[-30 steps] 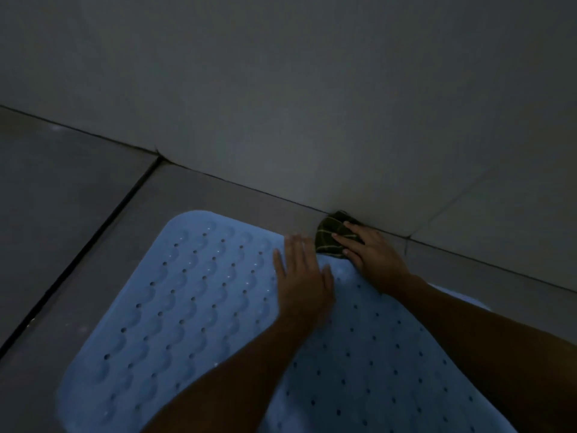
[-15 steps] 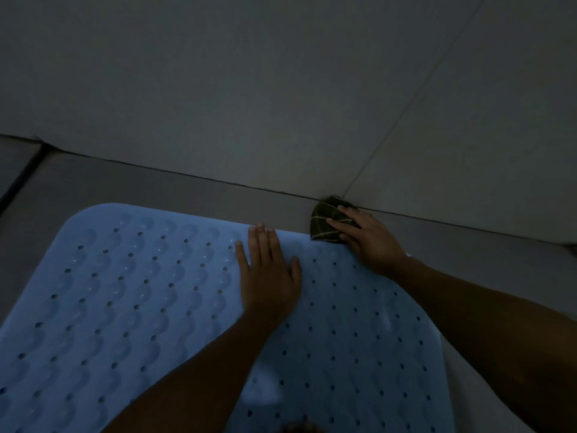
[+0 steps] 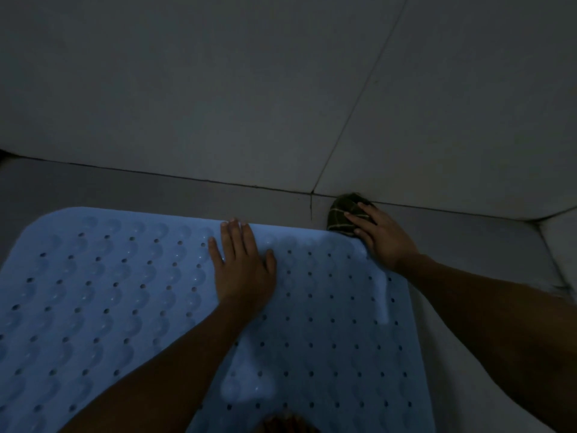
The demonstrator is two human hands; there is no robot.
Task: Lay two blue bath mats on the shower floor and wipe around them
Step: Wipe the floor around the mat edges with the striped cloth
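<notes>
Cloth (image 3: 345, 215) pressed under right hand (image 3: 382, 240), left hand (image 3: 242, 267) flat on mat (image 3: 109, 307); best kept pinned, wiping along wall (image 3: 218, 89) joint.

Blue hole-dotted bath mat (image 3: 125, 307); dark green, pale-striped cloth (image 3: 342, 215)
</notes>
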